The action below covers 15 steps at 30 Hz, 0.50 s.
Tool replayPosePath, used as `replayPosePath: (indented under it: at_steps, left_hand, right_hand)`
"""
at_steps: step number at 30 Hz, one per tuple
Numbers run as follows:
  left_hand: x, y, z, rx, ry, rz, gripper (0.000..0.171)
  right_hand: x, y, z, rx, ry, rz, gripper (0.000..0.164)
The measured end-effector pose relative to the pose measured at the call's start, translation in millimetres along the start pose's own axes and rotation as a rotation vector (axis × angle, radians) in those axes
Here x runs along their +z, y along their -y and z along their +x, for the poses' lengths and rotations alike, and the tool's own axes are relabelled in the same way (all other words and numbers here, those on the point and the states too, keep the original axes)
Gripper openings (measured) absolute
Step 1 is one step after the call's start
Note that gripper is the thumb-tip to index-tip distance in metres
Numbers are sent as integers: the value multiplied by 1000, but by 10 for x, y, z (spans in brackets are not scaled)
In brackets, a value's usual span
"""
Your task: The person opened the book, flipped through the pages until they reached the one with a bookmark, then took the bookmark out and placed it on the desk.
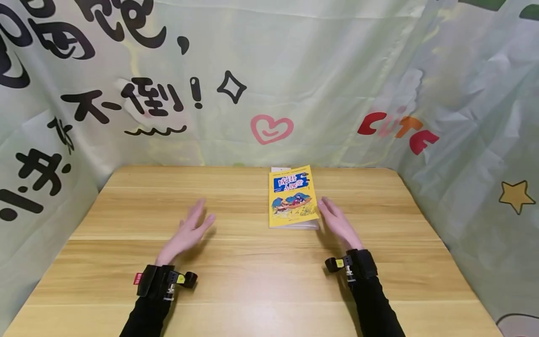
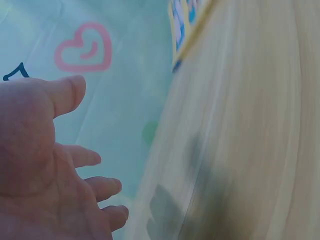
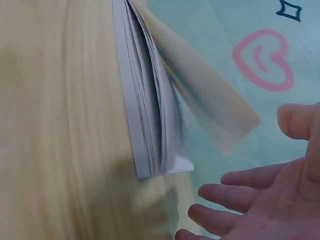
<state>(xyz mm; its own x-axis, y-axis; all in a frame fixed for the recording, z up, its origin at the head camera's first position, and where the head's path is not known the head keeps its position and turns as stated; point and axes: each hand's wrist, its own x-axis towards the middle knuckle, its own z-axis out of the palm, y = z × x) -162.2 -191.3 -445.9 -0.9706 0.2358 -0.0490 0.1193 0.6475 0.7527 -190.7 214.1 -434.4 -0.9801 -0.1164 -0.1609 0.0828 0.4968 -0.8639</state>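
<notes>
A yellow booklet (image 1: 294, 210) with a blue title panel and a boat picture lies towards the back of the table, right of centre. White pages show from under its lower edge. In the right wrist view the page edges (image 3: 150, 115) fan slightly and the cover (image 3: 200, 85) stands lifted at an angle. My right hand (image 1: 338, 224) is beside the booklet's right edge, fingers extended, holding nothing. Well to the left of it, my left hand (image 1: 185, 236) hovers over the table with fingers spread and nothing in it. A corner of the booklet (image 2: 180, 30) shows in the left wrist view.
The wooden table (image 1: 252, 281) ends at the back against a pale printed cloth (image 1: 328, 70), which also hangs along both sides. Each wrist wears a black strap with a small camera. A dark cable (image 1: 515, 315) curves in at the lower right.
</notes>
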Motion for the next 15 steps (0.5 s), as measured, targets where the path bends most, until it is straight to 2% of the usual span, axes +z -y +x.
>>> replayPosePath:
  at_steps: [5, 9, 15]
  left_hand:
    - [123, -115, 61, -20, 110, -179, 80]
    - [202, -214, 103, -35, 167, -240, 81]
    - [311, -316, 170, 20, 194, -145, 78]
  right_hand:
    - [72, 61, 169, -16, 40, -52, 79]
    - [101, 41, 274, -71, 76, -167, 78]
    - [151, -11, 358, -145, 120, -380, 78]
